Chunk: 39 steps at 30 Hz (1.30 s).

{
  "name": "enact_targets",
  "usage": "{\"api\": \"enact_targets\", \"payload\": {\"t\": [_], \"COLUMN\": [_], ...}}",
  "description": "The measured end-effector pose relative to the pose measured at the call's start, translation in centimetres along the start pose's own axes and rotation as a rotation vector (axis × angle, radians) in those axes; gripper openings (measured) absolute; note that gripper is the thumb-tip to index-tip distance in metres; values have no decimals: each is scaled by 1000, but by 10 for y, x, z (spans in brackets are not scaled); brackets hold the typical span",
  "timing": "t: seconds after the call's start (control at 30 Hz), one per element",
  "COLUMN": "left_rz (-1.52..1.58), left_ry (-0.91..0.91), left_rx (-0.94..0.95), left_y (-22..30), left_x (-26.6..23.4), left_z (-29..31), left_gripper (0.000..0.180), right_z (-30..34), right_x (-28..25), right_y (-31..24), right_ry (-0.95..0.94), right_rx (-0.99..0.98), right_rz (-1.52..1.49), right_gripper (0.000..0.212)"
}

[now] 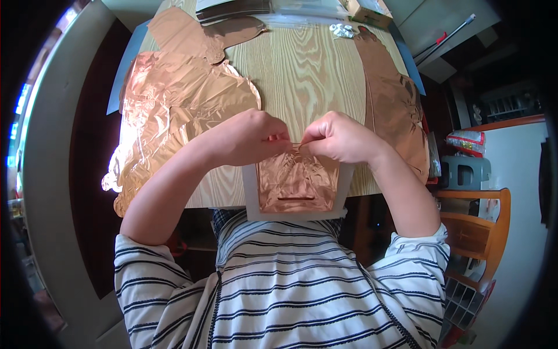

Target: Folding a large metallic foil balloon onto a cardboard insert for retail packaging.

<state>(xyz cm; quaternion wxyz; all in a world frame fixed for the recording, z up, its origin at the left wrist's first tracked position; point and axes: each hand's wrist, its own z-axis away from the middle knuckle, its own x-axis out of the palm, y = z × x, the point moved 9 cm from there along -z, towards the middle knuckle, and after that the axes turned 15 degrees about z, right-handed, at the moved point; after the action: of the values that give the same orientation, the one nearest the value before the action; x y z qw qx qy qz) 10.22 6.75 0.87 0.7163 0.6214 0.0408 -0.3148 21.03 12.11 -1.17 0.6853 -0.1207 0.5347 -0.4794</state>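
Observation:
A shiny copper-coloured foil piece (pixel 296 180), roughly rectangular with a dark slit near its lower edge, lies against a pale, whitish sheet or pouch (pixel 251 192) at the table's near edge. At its top, the foil is gathered and creased. My left hand (pixel 256 139) pinches this gathered edge from the left, its fingers curled in. From the right, the thumb and forefinger of my right hand (pixel 344 138) pinch the same edge, close to the left fingertips. What exactly sits between the fingertips is too small to make out.
Large flat copper foil sheets (pixel 186 96) cover the left of the wood-grain table (pixel 302 70), with more foil (pixel 389 87) along the right. Small white pieces (pixel 342 30), a cardboard box (pixel 369 13) and clear plastic (pixel 302 17) lie at the back. A wooden chair (pixel 494 232) stands right.

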Motion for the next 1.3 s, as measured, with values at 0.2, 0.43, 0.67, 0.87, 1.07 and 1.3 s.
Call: {"api": "enact_targets", "payload": {"t": [0.2,0.43,0.67,0.87,1.07,1.3], "left_rz": [57,125,84,185,152,-106], "left_ry": [-3,102,-20,14,49,175], "left_rx": [-39,-2,28,-139,-165,-301], "left_y": [-5,-23,2,-22,-46,-48], "left_x": [-3,-21,11,7,5,-6], "left_z": [20,23,-7,-5,-17,-27], "left_gripper": [21,23,26,23,25,40], "right_z": [15,19,8,12,10,-16], "right_x": [6,2,4,-3,-7,-18], "right_y": [0,16,10,26,55,92], "right_ry": [-16,29,-32,-44,20,33], "right_rx": [57,35,42,90,128,161], "right_rz": [-73,-82,-96,-104,-76,56], "right_gripper": [16,14,16,17,17,17]}}
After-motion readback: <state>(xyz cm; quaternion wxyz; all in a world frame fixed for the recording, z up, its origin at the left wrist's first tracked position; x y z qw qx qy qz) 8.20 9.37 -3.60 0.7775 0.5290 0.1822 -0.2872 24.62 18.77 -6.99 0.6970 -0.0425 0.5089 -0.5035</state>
